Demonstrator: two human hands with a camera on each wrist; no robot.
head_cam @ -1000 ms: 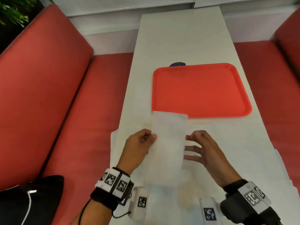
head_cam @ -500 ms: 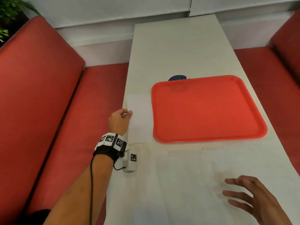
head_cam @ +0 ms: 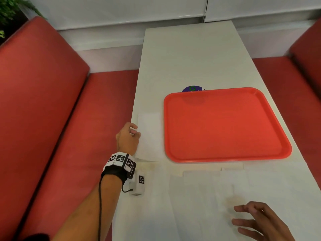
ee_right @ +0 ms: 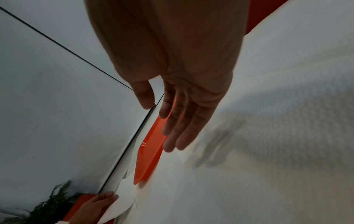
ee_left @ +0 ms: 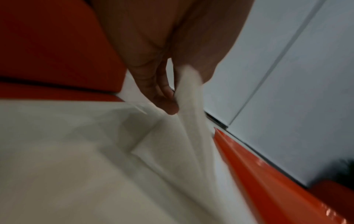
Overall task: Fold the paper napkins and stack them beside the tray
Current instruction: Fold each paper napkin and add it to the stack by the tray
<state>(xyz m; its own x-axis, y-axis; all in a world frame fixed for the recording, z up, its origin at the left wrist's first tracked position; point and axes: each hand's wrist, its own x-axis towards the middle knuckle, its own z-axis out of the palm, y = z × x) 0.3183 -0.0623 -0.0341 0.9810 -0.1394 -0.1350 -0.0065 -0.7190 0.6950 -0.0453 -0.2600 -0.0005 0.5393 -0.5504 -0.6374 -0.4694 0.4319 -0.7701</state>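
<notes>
Head view: white table (head_cam: 191,58), red benches (head_cam: 43,101).

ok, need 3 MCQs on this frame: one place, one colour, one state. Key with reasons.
1. Where does the folded napkin lie?
A. on the tray
B. on the table, left of the tray
C. on the bench

2. What colour is the tray?
A. orange-red
B. blue
C. white

3. How is the right hand?
A. gripping a napkin
B. resting on the tray
C. open, fingers spread, holding nothing

Key: 1 B, the napkin lies flat beside the tray's left rim, with the left hand pinching its edge, as the left wrist view shows; 2 A, the head view shows it orange-red against the white table; 3 C, the right wrist view shows straight fingers over the unfolded napkins with nothing in them.
</notes>
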